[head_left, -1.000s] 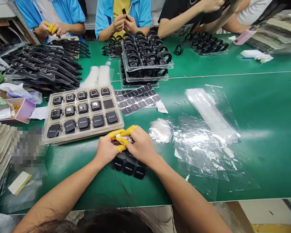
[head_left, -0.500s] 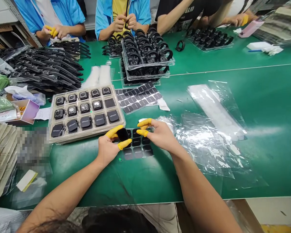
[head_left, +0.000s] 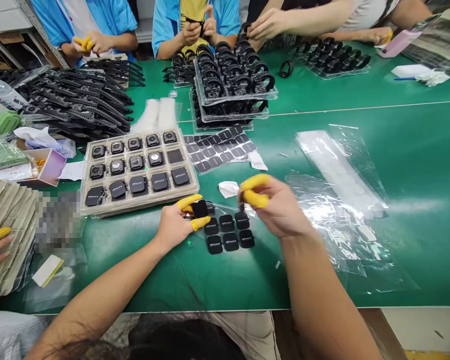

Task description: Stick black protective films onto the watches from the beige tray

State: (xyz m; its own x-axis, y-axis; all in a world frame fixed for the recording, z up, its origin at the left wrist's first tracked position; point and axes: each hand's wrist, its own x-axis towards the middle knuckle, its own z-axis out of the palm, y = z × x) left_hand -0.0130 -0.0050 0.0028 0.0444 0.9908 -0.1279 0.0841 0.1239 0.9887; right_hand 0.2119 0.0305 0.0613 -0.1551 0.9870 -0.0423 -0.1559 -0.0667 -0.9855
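Note:
My left hand (head_left: 175, 224), with yellow finger cots on thumb and forefinger, grips a watch body (head_left: 200, 208), its dark glossy face up. Just to the right, my right hand (head_left: 279, 207), also in yellow cots, pinches a thin black sticker (head_left: 242, 199), partly hidden and blurred. Below both hands lies a clear sheet of black rounded-square stickers (head_left: 230, 241) with white print. A tray (head_left: 142, 204) holding watch bodies stands to the left, its front row covered by similar black squares.
Behind the tray lie more sticker sheets (head_left: 225, 150) and a crumpled white paper (head_left: 228, 189). Clear plastic film (head_left: 322, 225) spreads to the right. Stacked trays of black watches (head_left: 232, 75) and a heap of straps (head_left: 78, 100) stand farther back. Co-workers' hands (head_left: 191, 32) work across the table.
My right hand has moved right and up from the sticker sheet, its fingers now closed on a dark piece. My left hand still holds the watch body. The view has shifted slightly.

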